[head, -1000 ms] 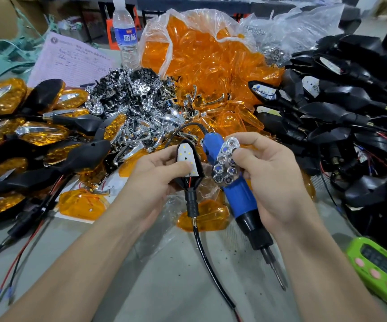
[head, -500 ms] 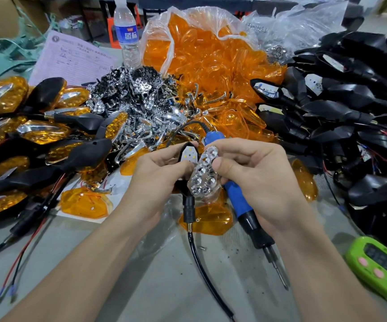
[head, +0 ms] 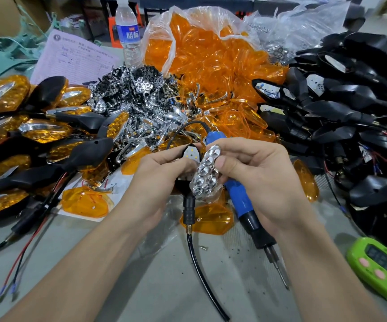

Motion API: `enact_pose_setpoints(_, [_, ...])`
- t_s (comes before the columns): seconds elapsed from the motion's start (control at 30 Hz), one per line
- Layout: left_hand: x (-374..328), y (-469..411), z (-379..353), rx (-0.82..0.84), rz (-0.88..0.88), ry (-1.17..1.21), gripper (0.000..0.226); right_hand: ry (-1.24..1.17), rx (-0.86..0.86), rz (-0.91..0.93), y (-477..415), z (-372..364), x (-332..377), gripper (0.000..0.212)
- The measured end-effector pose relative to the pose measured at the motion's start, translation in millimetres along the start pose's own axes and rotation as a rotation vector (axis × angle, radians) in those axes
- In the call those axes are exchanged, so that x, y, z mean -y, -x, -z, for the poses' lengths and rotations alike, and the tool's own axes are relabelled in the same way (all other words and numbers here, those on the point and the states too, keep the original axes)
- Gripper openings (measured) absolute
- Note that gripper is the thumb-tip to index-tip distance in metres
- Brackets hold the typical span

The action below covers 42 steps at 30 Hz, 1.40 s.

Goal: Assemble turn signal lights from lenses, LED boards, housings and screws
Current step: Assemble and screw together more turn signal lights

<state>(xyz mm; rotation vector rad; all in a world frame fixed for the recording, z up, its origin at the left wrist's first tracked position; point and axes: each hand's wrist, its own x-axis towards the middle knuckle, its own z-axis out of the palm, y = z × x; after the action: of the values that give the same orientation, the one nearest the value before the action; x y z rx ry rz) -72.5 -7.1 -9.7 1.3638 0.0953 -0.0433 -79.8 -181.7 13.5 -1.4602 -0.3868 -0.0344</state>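
Two clamped hands: left hand (head: 157,180) gripped the housing (head: 181,183), right hand (head: 264,180) pinched the reflector (head: 206,173) beside it, likely needing squaring.

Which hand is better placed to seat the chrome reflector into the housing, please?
Probably the right hand: it pinches the chrome reflector beside the housing, which the left hand grips.
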Motion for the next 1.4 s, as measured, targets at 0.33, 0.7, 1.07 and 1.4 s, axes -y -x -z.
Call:
enact_pose_setpoints(0.33, [-4.5,1.6,5.6,0.095,0.083,0.036,0.033,0.072,0.013,-0.008,1.1,-7.2,-2.9,0.031])
enact_pose_setpoints(0.7, [-1.9,1.1,6.7,0.151,0.111,0.002,0.027,0.650,-0.298,0.150,8.5,-34.4,-11.6,0.032])
enact_pose_setpoints(1.07, [6.2,3.8,11.7,0.306,-0.012,0.020,0.044,0.739,-0.374,0.186,7.4,-37.0,-19.4,0.018])
enact_pose_setpoints(1.4, [5.9,2.8,5.6,0.249,-0.157,0.043,0.054,0.663,-0.305,0.121,5.5,-32.9,-20.2,0.025])
